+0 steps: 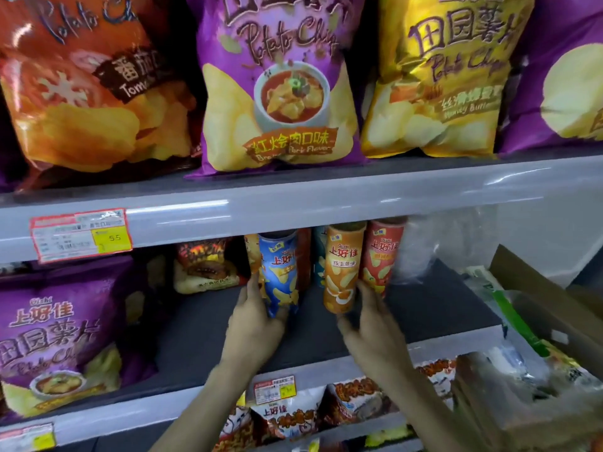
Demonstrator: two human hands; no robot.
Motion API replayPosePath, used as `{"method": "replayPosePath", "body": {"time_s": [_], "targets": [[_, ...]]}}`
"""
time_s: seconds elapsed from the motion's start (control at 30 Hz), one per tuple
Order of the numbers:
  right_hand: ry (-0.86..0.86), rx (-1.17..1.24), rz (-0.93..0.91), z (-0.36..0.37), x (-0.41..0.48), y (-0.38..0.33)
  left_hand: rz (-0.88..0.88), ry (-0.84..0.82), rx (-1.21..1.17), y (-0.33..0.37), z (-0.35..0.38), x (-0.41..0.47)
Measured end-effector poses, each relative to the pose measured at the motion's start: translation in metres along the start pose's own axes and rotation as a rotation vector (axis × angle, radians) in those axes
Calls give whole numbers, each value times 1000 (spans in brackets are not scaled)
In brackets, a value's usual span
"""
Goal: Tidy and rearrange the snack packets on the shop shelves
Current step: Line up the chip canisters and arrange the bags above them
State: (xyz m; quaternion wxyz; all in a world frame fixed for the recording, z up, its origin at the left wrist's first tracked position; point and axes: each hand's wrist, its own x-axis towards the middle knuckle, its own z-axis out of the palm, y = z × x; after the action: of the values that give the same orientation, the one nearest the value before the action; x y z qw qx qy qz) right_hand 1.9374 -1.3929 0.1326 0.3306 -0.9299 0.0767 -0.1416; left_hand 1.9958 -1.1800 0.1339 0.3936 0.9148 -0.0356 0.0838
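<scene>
On the dark middle shelf [434,308], 2 hands work on a row of upright snack tubes standing far back at its centre. The left hand [257,321] has its grip clamped round the base of the blue cylindrical chip tube [280,272], which leans, likely being squared up. The right hand [375,324] has its grip closed on the foot of the orange chip tube [342,272], just beside the red chip tube [383,256], probably to close the gap between the blue and orange tubes.
</scene>
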Motion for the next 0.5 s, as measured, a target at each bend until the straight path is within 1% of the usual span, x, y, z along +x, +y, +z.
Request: {"method": "replayPosePath", "body": {"time_s": [0.17, 0.27, 0.4, 0.5], "targets": [[-18, 178, 10, 9, 26, 18, -75, 136, -204, 11, 25, 13], [-51, 256, 2, 14, 34, 26, -106, 186, -278, 14, 35, 13], [-98, 352, -11, 24, 42, 30, -129, 275, -311, 8, 36, 2], [-84, 388, 4, 34, 47, 29, -151, 361, -300, -2, 25, -10]]}}
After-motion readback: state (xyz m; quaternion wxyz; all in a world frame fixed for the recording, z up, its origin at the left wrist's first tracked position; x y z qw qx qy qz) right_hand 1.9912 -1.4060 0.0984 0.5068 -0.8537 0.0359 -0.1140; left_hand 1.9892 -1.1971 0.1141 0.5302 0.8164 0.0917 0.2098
